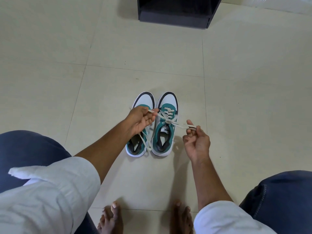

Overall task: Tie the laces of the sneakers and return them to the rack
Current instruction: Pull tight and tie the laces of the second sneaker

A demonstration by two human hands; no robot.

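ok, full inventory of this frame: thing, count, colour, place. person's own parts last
sneakers: 2, teal and white with dark toe trim, side by side on the floor, centre
laces: off-white; right sneaker's ends pulled out to both sides, left sneaker's hanging loose
rack: 1, black, top centre, on the floor
floor: cream tiles
left hand: pinching one lace end
right hand: pinching the other lace end
sleeves: 2, white, bottom
legs: 2, dark blue, bottom corners
feet: 2, bare, bottom centre

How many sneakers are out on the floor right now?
2. The left teal-and-white sneaker sits on the cream tiled floor, partly behind the left hand; the right teal-and-white sneaker stands beside it, its laces pulled by both hands. None seems hidden.
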